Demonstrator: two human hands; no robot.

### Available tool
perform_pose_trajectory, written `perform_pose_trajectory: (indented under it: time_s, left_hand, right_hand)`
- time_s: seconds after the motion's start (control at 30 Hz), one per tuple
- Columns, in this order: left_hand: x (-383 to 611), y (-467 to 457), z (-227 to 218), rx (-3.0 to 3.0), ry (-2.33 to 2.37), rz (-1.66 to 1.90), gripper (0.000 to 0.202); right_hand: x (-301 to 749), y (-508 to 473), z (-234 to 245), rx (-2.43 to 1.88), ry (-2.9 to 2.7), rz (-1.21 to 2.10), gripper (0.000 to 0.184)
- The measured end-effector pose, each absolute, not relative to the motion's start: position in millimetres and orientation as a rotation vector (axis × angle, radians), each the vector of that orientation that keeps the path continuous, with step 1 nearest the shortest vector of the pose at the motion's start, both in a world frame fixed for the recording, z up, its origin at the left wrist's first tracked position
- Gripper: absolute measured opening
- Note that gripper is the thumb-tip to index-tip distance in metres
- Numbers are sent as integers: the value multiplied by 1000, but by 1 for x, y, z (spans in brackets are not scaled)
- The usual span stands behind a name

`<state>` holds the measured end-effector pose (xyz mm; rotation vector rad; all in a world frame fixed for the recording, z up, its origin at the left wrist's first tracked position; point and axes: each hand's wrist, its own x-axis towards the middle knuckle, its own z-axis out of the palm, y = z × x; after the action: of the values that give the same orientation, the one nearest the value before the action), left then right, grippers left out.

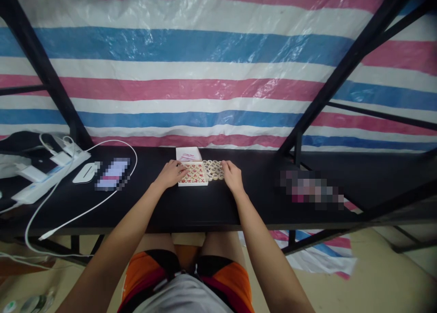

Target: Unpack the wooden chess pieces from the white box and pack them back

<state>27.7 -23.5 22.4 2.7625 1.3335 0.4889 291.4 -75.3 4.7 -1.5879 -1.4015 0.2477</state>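
A white box lies on the black table in front of me, with xiangqi pieces marked in red set in rows inside it. Against its right side, several xiangqi pieces with dark marks form a block on the tabletop. My left hand rests over the box's left edge, its fingers stretched onto the red pieces. At the right end of the dark-marked block, my right hand touches the outer pieces with its fingers slightly bent and apart. Its thumb is hard to make out.
Behind the box lies a white lid or second box. To the left are a phone, a white flat device, a power strip and a looping white cable. A blurred item sits right; black metal posts frame the table.
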Motion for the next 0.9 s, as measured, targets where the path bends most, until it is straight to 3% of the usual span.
perform_pose_trajectory:
  time_s: [0.47, 0.9]
  left_hand:
    - [33, -23, 25, 2840, 1374, 351, 50]
    - [25, -11, 15, 2590, 1309, 753, 41]
  right_hand:
    - [291, -75, 4, -1597, -1442, 264, 43]
    - [291, -76, 5, -1604, -1434, 283, 42]
